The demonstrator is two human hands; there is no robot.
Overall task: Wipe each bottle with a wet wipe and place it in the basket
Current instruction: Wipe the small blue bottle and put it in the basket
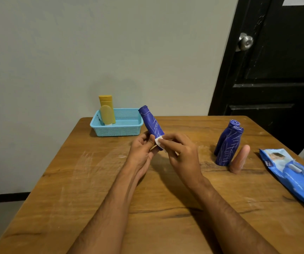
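My left hand point(141, 153) grips the lower end of a blue bottle point(150, 123) marked with white scribbles, tilted with its neck up and to the left above the table. My right hand point(179, 152) pinches a small white wet wipe point(158, 140) against the bottle's lower side. Two more scribbled blue bottles point(227, 145) stand at the right, with a pink bottle point(240, 159) in front of them. The light blue basket point(127, 129) at the back holds two yellow bottles point(107, 110).
A blue pack of wet wipes point(292, 176) lies at the table's right edge. The wooden table point(96, 180) stands against a pale wall, with a black door point(275, 70) behind it at the right.
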